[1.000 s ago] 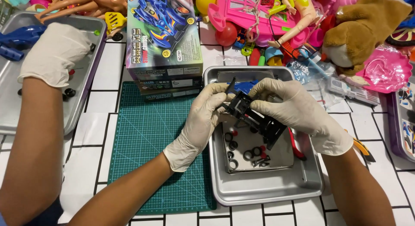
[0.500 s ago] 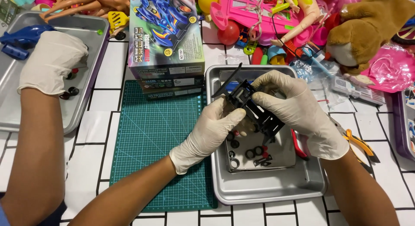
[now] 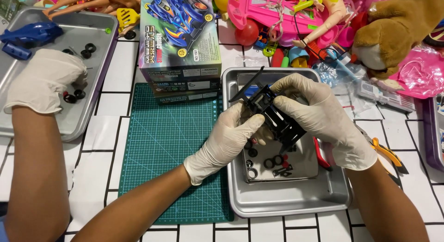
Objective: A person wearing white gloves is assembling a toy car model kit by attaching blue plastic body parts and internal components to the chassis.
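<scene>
Your right hand [image 3: 323, 119] and left hand [image 3: 229, 140], both gloved, are closed on a black toy-car chassis [image 3: 274, 116], held tilted just above a metal tray [image 3: 286, 202]. The chassis is an open plastic frame, one long strut jutting up-left. Below it, small black tyres [image 3: 273, 161] lie in the tray. The tray rests on a white tiled tabletop [image 3: 108, 135], touching a green cutting mat [image 3: 171, 145] at its left edge. A model-car kit box [image 3: 179, 36] stands behind the mat. Far left, another person's gloved hand [image 3: 44, 82] rests in a second tray [image 3: 88, 31]. Toys crowd the far edge.
</scene>
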